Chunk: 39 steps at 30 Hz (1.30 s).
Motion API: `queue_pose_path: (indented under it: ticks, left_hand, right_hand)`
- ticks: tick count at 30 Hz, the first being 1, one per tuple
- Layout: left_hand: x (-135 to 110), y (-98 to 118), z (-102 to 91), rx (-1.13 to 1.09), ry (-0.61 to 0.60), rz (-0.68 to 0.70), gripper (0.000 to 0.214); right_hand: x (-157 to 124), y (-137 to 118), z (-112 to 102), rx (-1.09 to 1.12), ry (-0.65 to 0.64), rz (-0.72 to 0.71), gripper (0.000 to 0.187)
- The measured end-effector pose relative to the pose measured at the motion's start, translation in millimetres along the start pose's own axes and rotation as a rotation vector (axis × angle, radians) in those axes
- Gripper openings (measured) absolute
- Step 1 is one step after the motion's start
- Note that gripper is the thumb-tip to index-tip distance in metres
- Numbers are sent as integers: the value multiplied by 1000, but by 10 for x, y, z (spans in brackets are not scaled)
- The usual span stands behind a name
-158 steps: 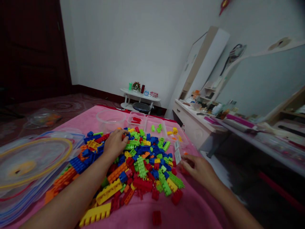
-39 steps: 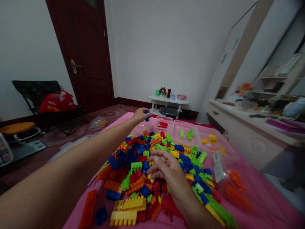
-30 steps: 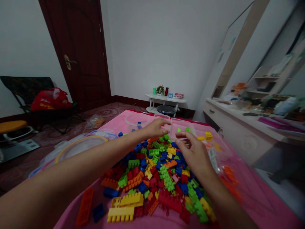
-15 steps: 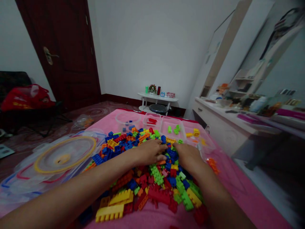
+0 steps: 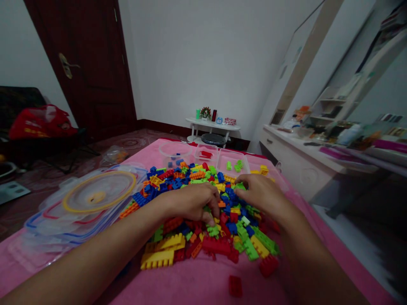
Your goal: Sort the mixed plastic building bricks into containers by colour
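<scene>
A heap of small plastic building bricks (image 5: 230, 209) in red, blue, green, yellow and orange lies at the centre of the frame on a pink cloth (image 5: 197, 284). Two bare forearms reach in from the bottom edge. The left hand (image 5: 192, 202) rests palm down on the middle of the heap, fingers curled into the bricks. The right hand (image 5: 263, 194) rests just to its right, fingertips on the bricks. Whether either grip encloses a brick cannot be told. Above the heap, a row of clear plastic tubs (image 5: 219, 154) holds a few bricks sorted by colour. At middle left lies a stack of clear lids with coloured rims (image 5: 85, 199). A dark red door (image 5: 92, 63) fills the upper left.
</scene>
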<state>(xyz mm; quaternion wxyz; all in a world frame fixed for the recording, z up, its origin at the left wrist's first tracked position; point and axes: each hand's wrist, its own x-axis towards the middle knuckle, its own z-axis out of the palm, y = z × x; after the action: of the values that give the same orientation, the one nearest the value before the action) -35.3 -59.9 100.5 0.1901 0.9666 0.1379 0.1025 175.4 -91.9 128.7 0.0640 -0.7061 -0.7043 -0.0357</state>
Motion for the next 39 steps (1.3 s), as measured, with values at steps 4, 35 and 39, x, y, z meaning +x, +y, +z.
queue_pose_path:
  ticks: [4, 35, 39]
  left_hand:
    - [-43, -49, 0, -28, -75, 13, 26]
    - [37, -315, -320, -1332, 1039, -313, 31]
    - [-193, -225, -682, -1419, 1200, -204, 27]
  right_hand:
    - [-15, -82, -5, 194, 27, -112, 30]
    - [857, 131, 79, 501, 173, 176, 48]
    - [975, -16, 69, 155, 363, 100, 61]
